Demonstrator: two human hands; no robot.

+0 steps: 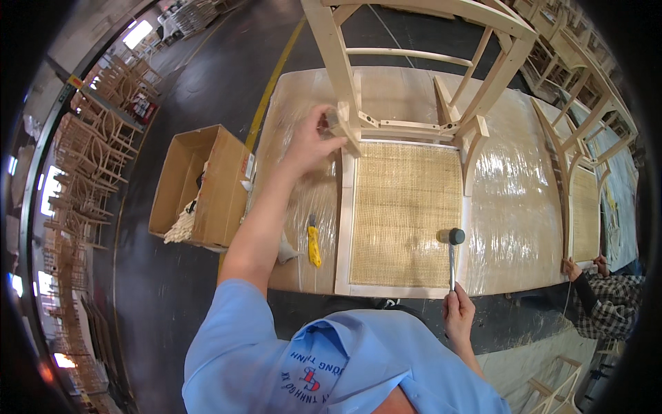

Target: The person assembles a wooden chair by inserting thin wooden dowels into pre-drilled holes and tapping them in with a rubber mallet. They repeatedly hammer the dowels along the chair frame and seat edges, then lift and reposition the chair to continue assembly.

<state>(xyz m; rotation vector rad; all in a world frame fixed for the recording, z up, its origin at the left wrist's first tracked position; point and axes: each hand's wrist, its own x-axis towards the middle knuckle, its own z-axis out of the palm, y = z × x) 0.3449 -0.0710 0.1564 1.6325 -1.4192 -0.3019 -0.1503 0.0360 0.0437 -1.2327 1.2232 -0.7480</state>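
Observation:
A pale wooden chair frame [338,62] lies on the wrapped table, its legs up and its woven cane panel [407,207] flat toward me. My left hand [312,141] is at the frame's left joint, thumb and fingers curled round a blurred piece that I cannot make out. In my right hand [458,310] is the handle of a mallet [456,237]. Its dark head is over the panel's lower right edge. A yellow utility knife [314,243] lies on the table left of the panel.
An open cardboard box [227,186] with pale pieces stands left of the plastic-wrapped table [514,228]. At the right, another person's hand [572,269] touches a second cane-panel chair [585,214]. Stacked chairs [89,165] line the far left.

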